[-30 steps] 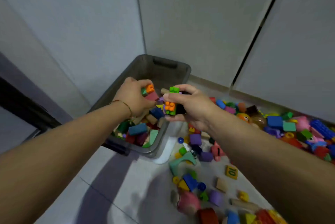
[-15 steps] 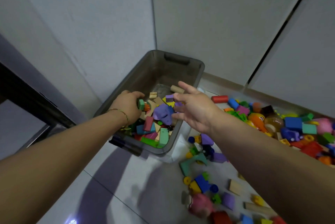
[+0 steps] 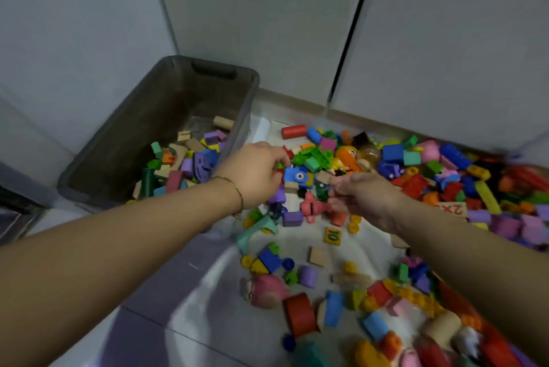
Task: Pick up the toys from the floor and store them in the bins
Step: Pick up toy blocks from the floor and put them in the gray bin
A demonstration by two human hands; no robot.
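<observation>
back from bin [image 3: 139, 111] to toy pile [image 3: 392, 152]
left hand [image 3: 255, 176] just past the bin rim, right hand [image 3: 365, 197] near it; both curled among toys, hold unclear; bare floor [image 3: 166, 277] at lower left.

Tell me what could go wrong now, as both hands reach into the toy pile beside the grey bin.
1. The left hand works close to the grey plastic bin; a careless sweep might knock its wall.
2. The right hand reaches among small pieces like the yellow plastic rings, which may slip out on the way.
3. The red wooden cylinder could roll away if nudged.
</observation>
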